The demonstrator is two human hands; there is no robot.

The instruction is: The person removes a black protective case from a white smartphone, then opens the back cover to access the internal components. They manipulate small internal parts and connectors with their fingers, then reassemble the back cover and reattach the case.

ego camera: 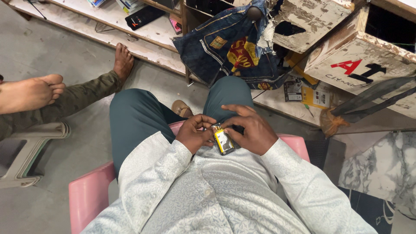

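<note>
As held: battery [224, 141] between hands [225, 130].

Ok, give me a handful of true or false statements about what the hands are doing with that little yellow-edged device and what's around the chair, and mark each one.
1. Both hands hold the small yellow-edged device over the lap. True: the left hand and the right hand both grip it.
2. The person sits on a blue chair. False: the chair is pink.
3. Another person's bare feet show at the left. True.
4. The folded denim lies on the person's knees. False: it hangs off the low shelf ahead.
5. The person wears short sleeves. False: the pale patterned sleeves reach the wrists.
</note>
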